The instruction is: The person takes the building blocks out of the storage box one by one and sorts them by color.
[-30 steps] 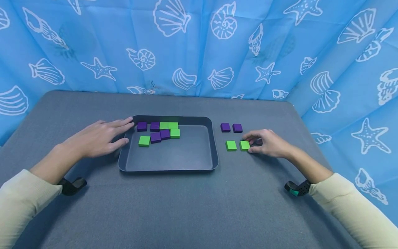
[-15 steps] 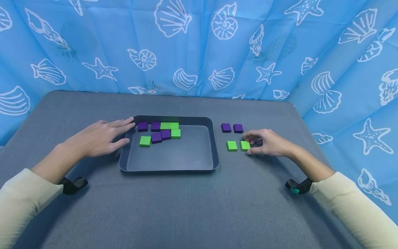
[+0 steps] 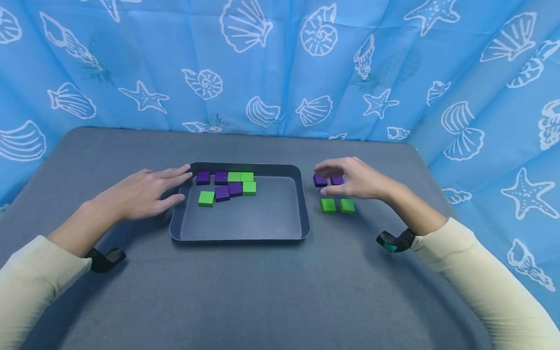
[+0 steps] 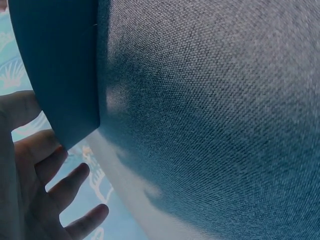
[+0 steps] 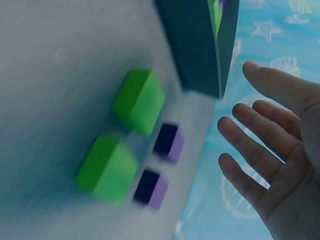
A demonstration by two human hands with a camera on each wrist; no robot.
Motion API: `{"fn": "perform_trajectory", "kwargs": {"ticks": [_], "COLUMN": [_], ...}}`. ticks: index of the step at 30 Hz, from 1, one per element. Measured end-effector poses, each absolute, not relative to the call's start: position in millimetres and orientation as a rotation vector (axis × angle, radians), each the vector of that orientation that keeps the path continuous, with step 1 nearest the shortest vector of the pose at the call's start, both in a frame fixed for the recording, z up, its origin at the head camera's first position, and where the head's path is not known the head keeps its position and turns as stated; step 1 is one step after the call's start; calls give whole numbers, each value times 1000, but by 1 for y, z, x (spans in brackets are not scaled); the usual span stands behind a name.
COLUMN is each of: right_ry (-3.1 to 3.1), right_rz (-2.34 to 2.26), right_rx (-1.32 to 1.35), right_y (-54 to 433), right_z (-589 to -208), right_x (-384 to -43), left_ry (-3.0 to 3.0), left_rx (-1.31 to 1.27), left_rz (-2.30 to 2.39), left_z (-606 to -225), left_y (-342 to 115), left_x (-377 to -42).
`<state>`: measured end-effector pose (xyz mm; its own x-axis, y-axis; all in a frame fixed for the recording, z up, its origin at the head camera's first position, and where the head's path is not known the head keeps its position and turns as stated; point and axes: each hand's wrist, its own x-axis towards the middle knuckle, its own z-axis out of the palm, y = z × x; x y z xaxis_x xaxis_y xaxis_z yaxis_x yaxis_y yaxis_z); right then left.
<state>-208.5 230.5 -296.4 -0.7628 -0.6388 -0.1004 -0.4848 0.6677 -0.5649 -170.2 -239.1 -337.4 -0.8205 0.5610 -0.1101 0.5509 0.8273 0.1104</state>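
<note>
My left hand [image 3: 135, 194] rests at the left rim of a dark grey tray [image 3: 240, 240], fingers extended over its edge. In the left wrist view the fingertips of that hand touch the tray's outer wall [image 4: 60, 65]. My right hand [image 3: 356, 179] hovers to the right of the tray with nothing in it, fingers apart from the thumb. Below and behind it are two purple blocks, one left [image 3: 320, 182] and one right [image 3: 337, 181], each partly covered. Two green blocks, one left [image 3: 328, 206] and one right [image 3: 347, 206], lie nearer me on the table.
Inside the tray, several purple blocks [image 3: 203, 178] and green blocks [image 3: 206, 199] gather toward the back left. A grey cloth covers the table [image 3: 262, 291]. Behind it hangs a blue curtain [image 3: 280, 63] with white shell prints.
My right hand has let go of the right green block, risen, and moved back and left over the purple blocks. My left hand stays at the tray's rim.
</note>
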Motion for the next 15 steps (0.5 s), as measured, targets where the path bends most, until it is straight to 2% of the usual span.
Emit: {"fn": "perform_trajectory", "kwargs": {"ticks": [15], "right_ry": [2509], "right_rz": [-629], "right_rx": [-984], "right_y": [139], "right_z": [-298], "right_x": [-223], "left_ry": [2875], "left_rx": [892], "left_rz": [119], "left_z": [-338], "left_y": [-240], "left_x": [-170]}}
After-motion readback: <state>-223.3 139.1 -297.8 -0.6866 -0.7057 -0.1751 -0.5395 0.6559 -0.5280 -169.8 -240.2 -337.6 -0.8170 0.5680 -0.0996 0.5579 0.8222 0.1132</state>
